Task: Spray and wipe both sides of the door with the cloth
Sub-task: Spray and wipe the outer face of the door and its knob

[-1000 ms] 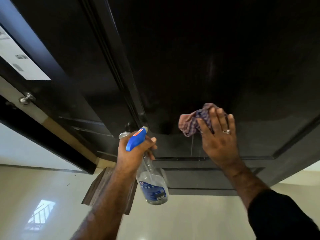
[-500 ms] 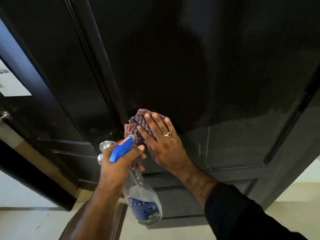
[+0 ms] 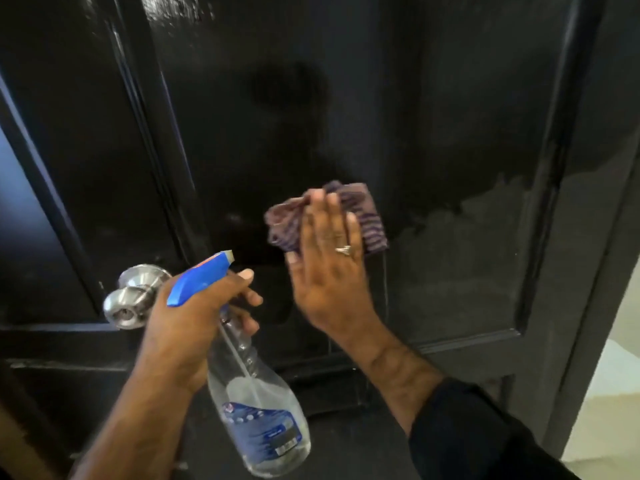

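Starting at the left, a round brushed-steel door knob (image 3: 133, 295) juts from the glossy black door (image 3: 433, 109), just beside the left hand (image 3: 194, 320). That hand has its fingers curled round the neck of a clear plastic spray bottle (image 3: 263, 420), whose blue trigger head (image 3: 200, 273) points up and to the right toward the door while the labelled body hangs down below the wrist. Further right, the right hand (image 3: 329, 268), a ring on one finger, lies flat with fingers straight and presses a purple striped cloth (image 3: 372, 220) against the door's recessed centre panel. Beyond the cloth, the panel's lower right part looks dull and hazy, while the area above it shines dark. A dark sleeve (image 3: 478, 434) covers the right forearm at the lower right.
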{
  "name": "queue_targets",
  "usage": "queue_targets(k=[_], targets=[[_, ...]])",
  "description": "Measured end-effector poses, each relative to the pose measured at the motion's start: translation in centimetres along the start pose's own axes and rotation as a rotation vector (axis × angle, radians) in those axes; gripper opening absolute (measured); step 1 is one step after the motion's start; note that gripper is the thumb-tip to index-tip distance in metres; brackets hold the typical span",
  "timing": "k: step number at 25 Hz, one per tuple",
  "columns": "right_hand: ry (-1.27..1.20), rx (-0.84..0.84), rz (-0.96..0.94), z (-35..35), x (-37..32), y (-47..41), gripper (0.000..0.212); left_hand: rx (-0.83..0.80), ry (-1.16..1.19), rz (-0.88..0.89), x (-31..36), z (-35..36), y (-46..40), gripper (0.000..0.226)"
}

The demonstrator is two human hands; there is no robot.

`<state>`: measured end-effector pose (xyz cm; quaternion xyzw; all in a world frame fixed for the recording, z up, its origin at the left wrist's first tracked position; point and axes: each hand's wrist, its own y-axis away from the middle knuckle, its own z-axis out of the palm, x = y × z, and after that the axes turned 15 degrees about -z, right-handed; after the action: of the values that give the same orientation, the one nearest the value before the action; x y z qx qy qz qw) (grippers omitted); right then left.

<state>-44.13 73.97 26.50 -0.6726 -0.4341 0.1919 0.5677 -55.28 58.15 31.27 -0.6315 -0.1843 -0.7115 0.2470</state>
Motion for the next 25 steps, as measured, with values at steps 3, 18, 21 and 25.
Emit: queue_targets(k=[3, 18, 21, 25], targets=[[0.020, -0.012, -0.194, -0.1, 2.2, 1.1, 0.063, -0.054, -0.019, -0.030, -1.9, 0.0, -0.2, 0.039], [0.169, 0.074, -0.128, -0.2, 6.6, 3.5, 0.057, -0.421, -0.036, 0.102, -4.0, 3.3, -4.4, 0.020], [0.237, 0.179, 0.100, -1.8, 12.6, 6.0, 0.056, -0.512, -0.061, 0.138, -3.2, 3.8, -5.2, 0.021], [0.187, 0.440, 0.593, -3.2, 16.0, 4.4, 0.067, -0.585, -0.109, 0.141, -2.7, 5.6, -5.7, 0.035]])
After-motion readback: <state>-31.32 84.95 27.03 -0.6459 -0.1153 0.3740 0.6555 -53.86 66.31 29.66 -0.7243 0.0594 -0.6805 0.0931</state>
